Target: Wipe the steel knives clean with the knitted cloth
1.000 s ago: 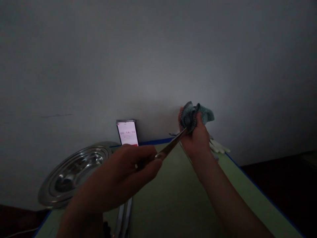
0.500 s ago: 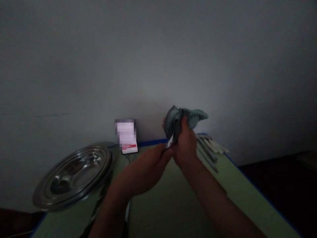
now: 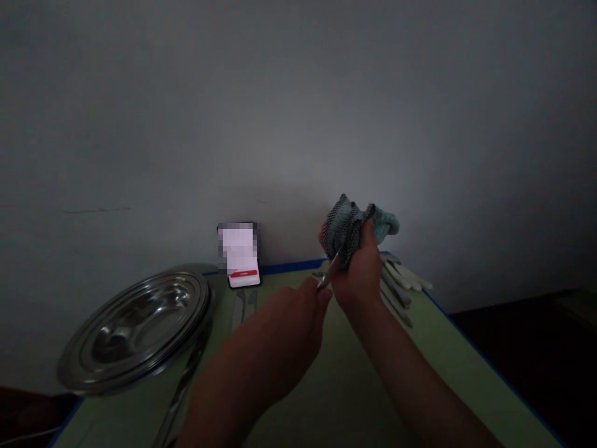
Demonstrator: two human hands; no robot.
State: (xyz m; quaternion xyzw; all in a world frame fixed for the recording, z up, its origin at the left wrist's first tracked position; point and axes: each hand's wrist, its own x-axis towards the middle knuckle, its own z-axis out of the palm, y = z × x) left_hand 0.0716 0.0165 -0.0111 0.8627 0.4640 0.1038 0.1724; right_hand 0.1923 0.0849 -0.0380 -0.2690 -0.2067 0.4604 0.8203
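Note:
My left hand (image 3: 293,317) is closed on a shiny metal knife (image 3: 330,269), its thumb and fingers pinching the near end. The far end of the knife disappears into a teal and grey checked cloth (image 3: 342,221). My right hand (image 3: 361,274) wraps that bunched cloth, thumb on top, with a loose fold sticking out to the right. Both hands are raised above the table, in front of the wall. Part of the utensil is covered by the cloth, so its full shape is hidden.
Stacked shiny metal dishes (image 3: 140,330) stand on the left of the green table (image 3: 336,392), which has blue edging. A lit phone (image 3: 243,274) leans on the wall. Several utensils (image 3: 396,286), some white-handled, lie at the right; more cutlery (image 3: 239,309) lies below the phone.
Both hands have shifted a little to the right with the cloth and knife. More of the knife shows between my hands, and the cloth's right fold has changed shape.

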